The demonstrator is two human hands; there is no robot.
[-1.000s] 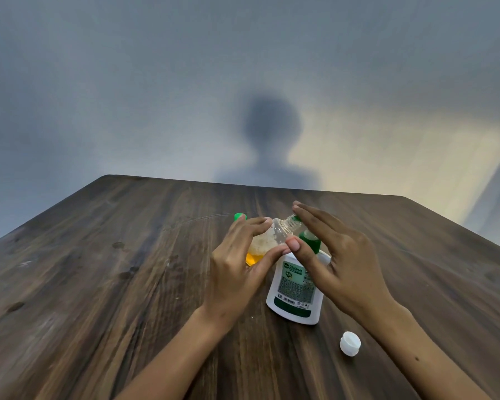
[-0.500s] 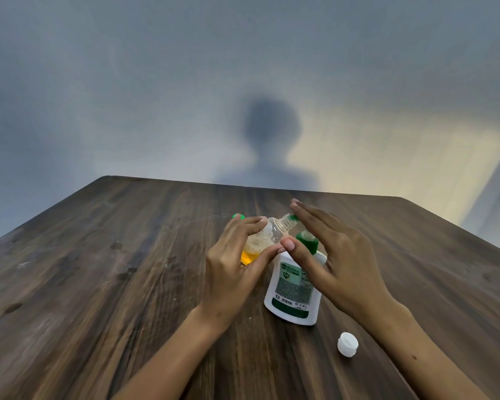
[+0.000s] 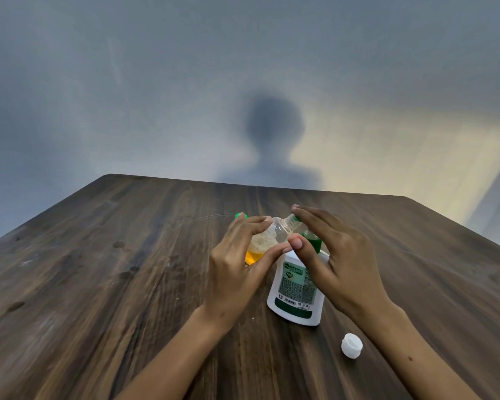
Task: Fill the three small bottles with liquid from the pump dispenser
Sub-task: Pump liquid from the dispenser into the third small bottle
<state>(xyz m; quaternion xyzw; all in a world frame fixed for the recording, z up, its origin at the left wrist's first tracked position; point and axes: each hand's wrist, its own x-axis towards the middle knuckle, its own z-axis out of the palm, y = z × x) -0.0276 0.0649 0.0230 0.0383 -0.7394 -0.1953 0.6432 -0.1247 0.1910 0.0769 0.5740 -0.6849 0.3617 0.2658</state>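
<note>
Dim bluish light, person's shadow (image 3: 273, 140) on wall (light from behind), wide-angle edge distortion, soft focus

Small bottle (image 3: 267, 239) left of dispenser (image 3: 296, 290); cap (image 3: 351, 345) nearer, right.

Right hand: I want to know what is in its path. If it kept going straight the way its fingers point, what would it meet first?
The right hand points up-left; its fingertips seem to be at the small clear bottle's threaded neck, so that bottle, though depth is unclear.
</note>
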